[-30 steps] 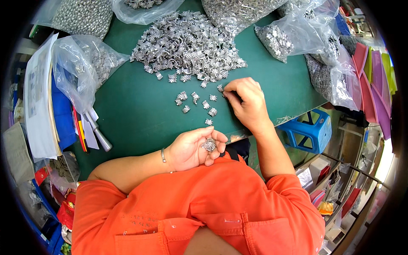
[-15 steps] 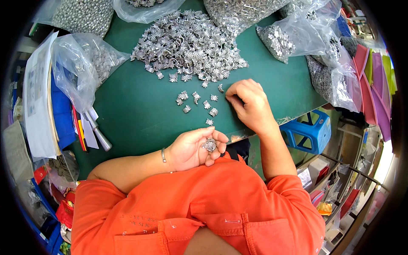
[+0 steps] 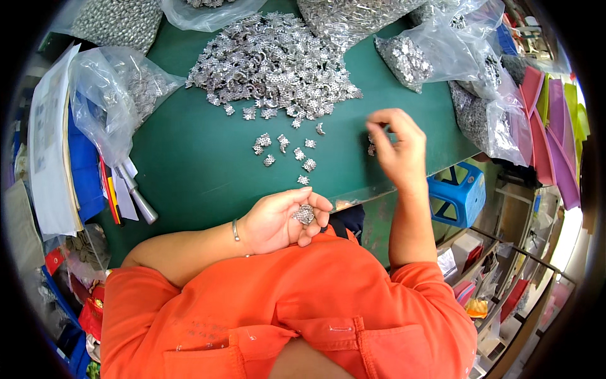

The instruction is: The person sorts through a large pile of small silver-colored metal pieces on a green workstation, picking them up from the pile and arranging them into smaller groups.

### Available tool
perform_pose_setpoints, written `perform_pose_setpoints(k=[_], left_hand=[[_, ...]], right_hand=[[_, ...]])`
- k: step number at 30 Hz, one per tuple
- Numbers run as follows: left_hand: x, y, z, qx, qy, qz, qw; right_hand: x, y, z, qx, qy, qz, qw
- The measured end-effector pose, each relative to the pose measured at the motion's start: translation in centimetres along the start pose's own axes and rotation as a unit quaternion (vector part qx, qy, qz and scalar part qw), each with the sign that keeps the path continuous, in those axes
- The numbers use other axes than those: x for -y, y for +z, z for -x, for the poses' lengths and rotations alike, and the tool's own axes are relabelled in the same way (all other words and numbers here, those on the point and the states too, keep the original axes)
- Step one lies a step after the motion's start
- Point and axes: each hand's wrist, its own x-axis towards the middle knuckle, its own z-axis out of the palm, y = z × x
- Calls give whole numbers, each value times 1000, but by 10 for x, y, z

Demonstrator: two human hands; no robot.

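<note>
My left hand (image 3: 278,219) lies palm up near the table's front edge, its fingers curled around a small cluster of silver metal pieces (image 3: 303,215). To the right, my right hand (image 3: 401,146) is over the table with its fingers bent and thumb close to the forefinger; whatever is between the tips is too small to make out. Partly hidden beside its thumb are small silver pieces (image 3: 371,149). Several loose, curved, perforated-looking silver pieces (image 3: 308,165) are scattered between my hands. Behind them rises a large heap (image 3: 271,66) of the same kind of pieces.
Clear plastic bags of metal parts, one at left (image 3: 129,88), one at right (image 3: 404,62), surround the heap on the green table (image 3: 189,164). Papers (image 3: 53,151) and pens (image 3: 112,192) line the left side. A blue stool (image 3: 464,196) stands beyond the right edge.
My right hand has moved right, away from the scattered pieces, and small silver pieces now show beside its thumb. My left hand keeps its cupped pose around the cluster.
</note>
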Motion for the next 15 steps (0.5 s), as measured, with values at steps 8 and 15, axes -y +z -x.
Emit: perform_pose_setpoints(k=[8,15], left_hand=[[-2,3,0,-13,-5,-7,1000],[0,0,1,-3,-3,-5,1000]], right_hand=[[16,44,-1,63,-164,14,984],[10,28,-1,52,-122,-50,990]])
